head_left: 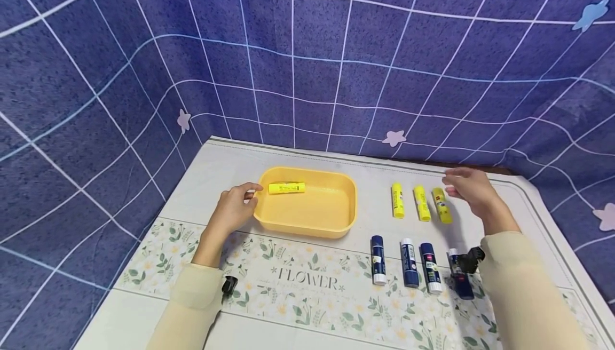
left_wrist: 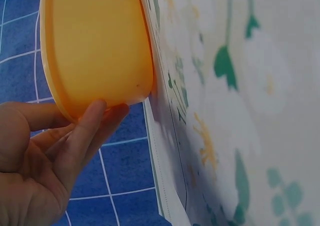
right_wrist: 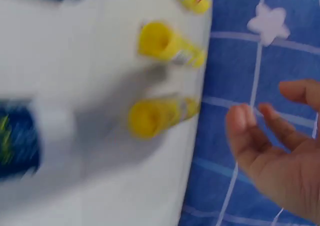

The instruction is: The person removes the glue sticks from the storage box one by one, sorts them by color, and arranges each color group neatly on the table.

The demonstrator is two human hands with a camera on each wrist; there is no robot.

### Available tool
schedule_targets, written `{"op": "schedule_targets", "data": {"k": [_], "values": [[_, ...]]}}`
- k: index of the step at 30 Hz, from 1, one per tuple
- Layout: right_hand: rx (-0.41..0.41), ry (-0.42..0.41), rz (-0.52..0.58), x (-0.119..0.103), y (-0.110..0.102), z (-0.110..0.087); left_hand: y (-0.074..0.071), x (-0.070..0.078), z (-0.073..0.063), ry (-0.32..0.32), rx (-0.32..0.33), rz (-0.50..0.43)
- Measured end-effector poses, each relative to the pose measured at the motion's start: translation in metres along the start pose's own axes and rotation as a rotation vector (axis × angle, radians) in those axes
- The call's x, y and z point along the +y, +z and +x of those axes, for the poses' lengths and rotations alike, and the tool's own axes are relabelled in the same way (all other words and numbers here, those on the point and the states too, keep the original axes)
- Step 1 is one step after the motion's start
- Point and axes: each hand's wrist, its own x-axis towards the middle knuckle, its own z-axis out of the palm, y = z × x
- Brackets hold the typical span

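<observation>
My left hand [head_left: 236, 207] holds the left end of a yellow plastic tray [head_left: 307, 229], thumb and fingers at its rim in the left wrist view. Inside the tray lies one yellow glue stick [head_left: 286, 188]. My right hand [head_left: 470, 189] hovers over the right side of the table, fingers loosely bent and nothing between them. Closest to it is a yellow glue stick [head_left: 442, 205] lying on the table, with two more, one in the middle [head_left: 422, 203] and one on the left [head_left: 397, 200], beside it.
In front of the yellow sticks, several navy glue sticks [head_left: 378, 260] with white ends lie in a row; the right wrist camera [head_left: 472, 260] partly covers the rightmost one [head_left: 462, 284]. A flower-printed cloth [head_left: 307, 272] covers the table. Behind hangs a blue grid-patterned curtain [head_left: 317, 88].
</observation>
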Motion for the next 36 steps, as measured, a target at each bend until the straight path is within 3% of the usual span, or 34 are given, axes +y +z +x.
{"op": "schedule_targets", "data": {"k": [5,13,23,36], "values": [[-0.075,-0.134,0.055,-0.037,0.029,0.002,0.000,0.000,0.000,-0.002,0.002,0.000],[-0.227,-0.211,0.200,-0.084,0.085,0.006,-0.002,0.001,0.000,-0.006,-0.001,-0.011],[-0.349,-0.259,0.211,-0.109,0.139,0.009,-0.002,0.002,0.000,0.003,-0.008,-0.010],[-0.409,-0.296,0.117,-0.131,0.192,0.006,-0.005,0.004,-0.002,0.005,-0.027,-0.011]]}}
